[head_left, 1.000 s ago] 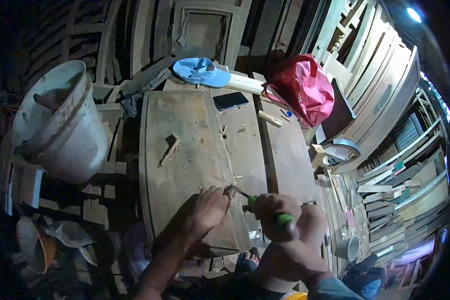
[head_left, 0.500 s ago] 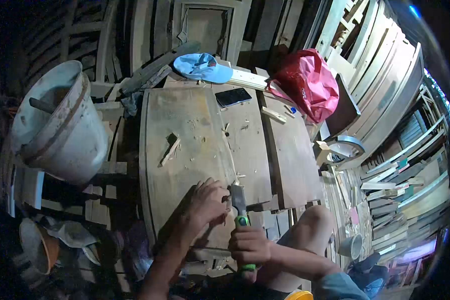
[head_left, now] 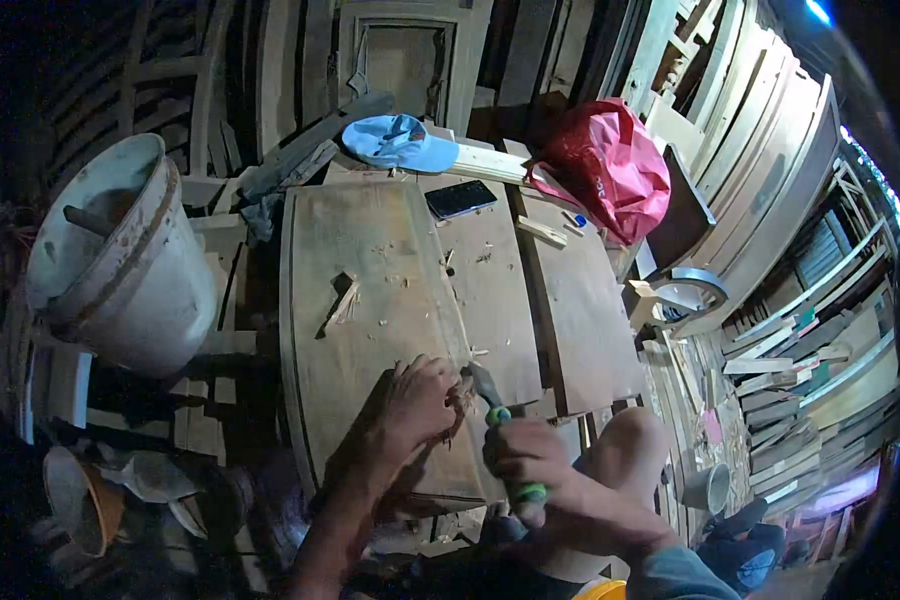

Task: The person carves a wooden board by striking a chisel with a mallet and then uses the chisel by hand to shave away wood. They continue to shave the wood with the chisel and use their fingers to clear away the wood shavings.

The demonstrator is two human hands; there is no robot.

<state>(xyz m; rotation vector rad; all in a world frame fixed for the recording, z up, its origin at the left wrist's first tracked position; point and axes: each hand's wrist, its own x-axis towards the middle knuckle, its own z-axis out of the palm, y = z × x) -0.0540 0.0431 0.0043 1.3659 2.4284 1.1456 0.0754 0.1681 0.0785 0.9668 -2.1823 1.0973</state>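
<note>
My right hand [head_left: 530, 455] is wrapped round the green and black handle of a chisel [head_left: 485, 385]. Its flat metal blade leans up and left, with the tip beside the fingers of my left hand [head_left: 425, 400]. That left hand rests on the near part of a wide wooden board [head_left: 360, 240], its fingers curled inward. Pale wood slivers show at its fingertips, but what they grip is partly hidden. A splintered wood scrap [head_left: 343, 300] lies farther up the board, among small chips.
A black phone [head_left: 461, 199], a blue cap [head_left: 400, 143] and a red bag [head_left: 610, 170] lie at the far end of the boards. On the left stands a dirty white bucket [head_left: 135, 270]. Wood offcuts are stacked along the right. My bent knee [head_left: 630, 445] is close by.
The chisel has swung so its handle sits farther right and its blade slants more to the left. My right hand moved right and slightly up; my left hand stays nearly in place.
</note>
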